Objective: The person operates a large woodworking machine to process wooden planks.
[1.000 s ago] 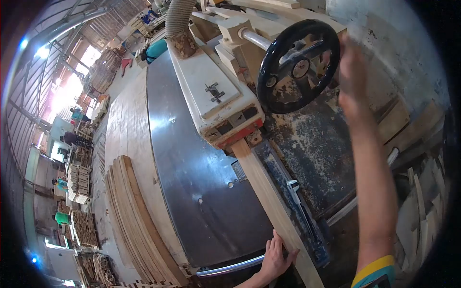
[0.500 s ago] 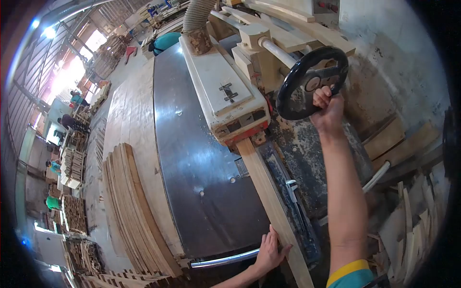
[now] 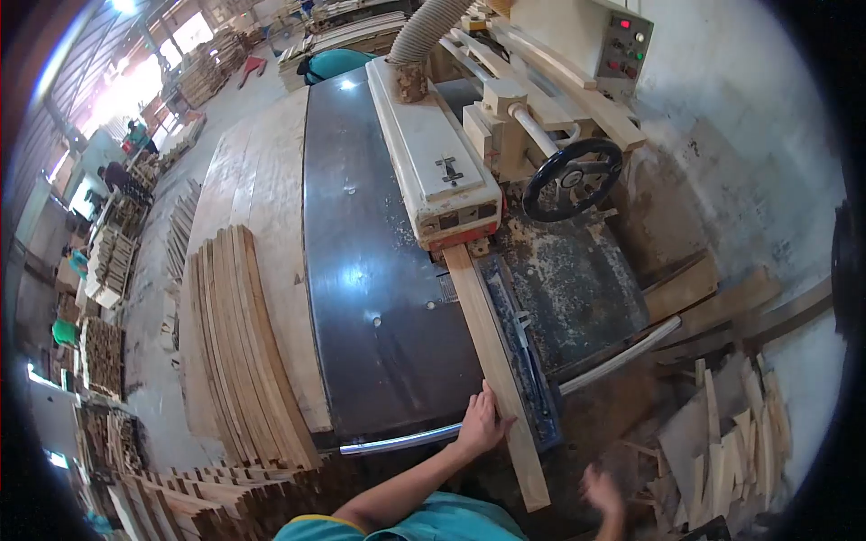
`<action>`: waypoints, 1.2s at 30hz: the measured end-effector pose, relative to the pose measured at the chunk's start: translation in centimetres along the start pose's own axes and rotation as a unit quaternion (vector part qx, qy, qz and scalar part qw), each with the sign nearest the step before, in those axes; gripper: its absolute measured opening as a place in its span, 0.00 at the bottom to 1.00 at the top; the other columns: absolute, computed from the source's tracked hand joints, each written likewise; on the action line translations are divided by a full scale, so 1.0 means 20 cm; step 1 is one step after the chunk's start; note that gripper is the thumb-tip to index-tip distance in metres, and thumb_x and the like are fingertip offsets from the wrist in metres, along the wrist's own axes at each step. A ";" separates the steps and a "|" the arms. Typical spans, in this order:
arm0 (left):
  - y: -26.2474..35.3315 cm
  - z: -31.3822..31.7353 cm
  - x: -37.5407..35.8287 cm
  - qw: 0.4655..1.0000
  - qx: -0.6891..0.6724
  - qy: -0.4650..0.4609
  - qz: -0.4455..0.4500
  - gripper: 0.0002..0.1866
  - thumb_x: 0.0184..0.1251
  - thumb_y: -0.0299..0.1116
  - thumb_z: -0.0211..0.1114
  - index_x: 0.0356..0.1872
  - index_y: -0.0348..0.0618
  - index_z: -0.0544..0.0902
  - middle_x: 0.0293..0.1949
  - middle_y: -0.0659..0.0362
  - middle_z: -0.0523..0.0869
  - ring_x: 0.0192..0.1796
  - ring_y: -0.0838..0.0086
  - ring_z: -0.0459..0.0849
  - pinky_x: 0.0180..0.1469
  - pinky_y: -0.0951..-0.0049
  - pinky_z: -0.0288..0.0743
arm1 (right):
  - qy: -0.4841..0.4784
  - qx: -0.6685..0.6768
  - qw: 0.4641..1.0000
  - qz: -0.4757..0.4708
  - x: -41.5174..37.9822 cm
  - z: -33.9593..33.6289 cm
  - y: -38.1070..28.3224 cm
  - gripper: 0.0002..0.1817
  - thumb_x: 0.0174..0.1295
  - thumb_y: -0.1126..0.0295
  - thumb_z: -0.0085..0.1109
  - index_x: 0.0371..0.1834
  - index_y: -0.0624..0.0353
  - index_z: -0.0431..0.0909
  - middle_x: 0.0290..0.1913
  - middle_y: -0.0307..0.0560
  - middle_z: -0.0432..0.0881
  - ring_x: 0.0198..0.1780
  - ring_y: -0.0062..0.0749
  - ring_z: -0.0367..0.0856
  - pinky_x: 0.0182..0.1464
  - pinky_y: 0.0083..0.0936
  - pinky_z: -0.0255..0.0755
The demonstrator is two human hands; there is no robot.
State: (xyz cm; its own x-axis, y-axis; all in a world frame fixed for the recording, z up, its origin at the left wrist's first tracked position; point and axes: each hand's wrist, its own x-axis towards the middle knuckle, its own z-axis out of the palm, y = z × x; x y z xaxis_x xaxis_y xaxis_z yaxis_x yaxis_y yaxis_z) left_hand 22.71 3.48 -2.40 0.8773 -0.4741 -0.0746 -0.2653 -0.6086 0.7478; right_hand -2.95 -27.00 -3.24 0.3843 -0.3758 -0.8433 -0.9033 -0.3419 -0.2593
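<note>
A long pale wooden board [image 3: 494, 356] runs from under the red-edged front of a white machine housing [image 3: 442, 167] out past the front of the dark metal table [image 3: 379, 361]. My left hand [image 3: 483, 426] holds the board near the table's front edge, fingers along its left side and thumb over its top. To the right of the board's near end is my right hand [image 3: 603, 491], low and in mid-air, smeared by motion. Its fingers cannot be made out. The black handwheel [image 3: 573, 178] on the machine's right side has no hand on it.
Several long wooden strips [image 3: 239, 343] lie on the wooden surface left of the metal table. Offcuts [image 3: 735, 442] are heaped at the lower right by the wall. A control box [image 3: 624, 50] with lit buttons is at the upper right. Other people [image 3: 126, 180] are far left.
My right hand has let go of the handwheel and dropped down beside the board's near end. My left hand stays on the board. The camera view has shifted, showing the control box and the board's end.
</note>
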 end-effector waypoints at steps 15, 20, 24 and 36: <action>0.01 0.01 -0.01 0.999 0.019 0.038 0.021 0.55 0.65 0.45 0.74 0.74 0.10 0.49 0.59 0.33 0.76 0.57 0.44 0.76 0.64 0.53 0.72 | 0.009 0.174 0.974 -0.148 -0.40 0.71 0.00 0.33 0.79 0.39 0.43 0.33 0.61 0.78 0.29 0.45 0.78 0.34 0.36 0.76 0.40 0.39 0.70; 0.01 0.02 0.00 0.998 0.041 0.044 0.020 0.54 0.64 0.43 0.74 0.73 0.10 0.50 0.56 0.34 0.77 0.55 0.43 0.76 0.62 0.53 0.72 | 0.018 0.113 0.982 -0.150 -0.32 0.72 0.05 0.28 0.80 0.45 0.48 0.39 0.60 0.83 0.29 0.45 0.82 0.32 0.35 0.80 0.38 0.35 0.73; 0.00 0.01 0.06 0.999 0.008 0.035 -0.013 0.53 0.68 0.43 0.73 0.74 0.12 0.48 0.59 0.33 0.75 0.58 0.42 0.73 0.64 0.50 0.70 | 0.045 0.083 0.986 -0.137 -0.26 0.78 0.02 0.31 0.79 0.49 0.42 0.27 0.63 0.79 0.23 0.51 0.83 0.29 0.39 0.86 0.34 0.38 0.77; -0.03 0.08 0.07 0.989 0.088 0.112 0.027 0.46 0.70 0.42 0.68 0.70 0.09 0.57 0.52 0.35 0.78 0.52 0.47 0.75 0.61 0.55 0.68 | 0.042 0.129 0.986 -0.096 -0.36 0.73 -0.14 0.36 0.80 0.47 0.39 0.20 0.63 0.79 0.18 0.51 0.80 0.26 0.49 0.84 0.38 0.43 0.76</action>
State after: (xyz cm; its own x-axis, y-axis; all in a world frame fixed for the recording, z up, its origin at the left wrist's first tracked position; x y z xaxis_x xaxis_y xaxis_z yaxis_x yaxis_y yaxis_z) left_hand 23.51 2.04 -4.02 0.9214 -0.3677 0.1260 -0.3628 -0.6970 0.6185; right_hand -6.05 -10.81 -3.35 0.5582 -0.3998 -0.7271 -0.8263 -0.1881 -0.5310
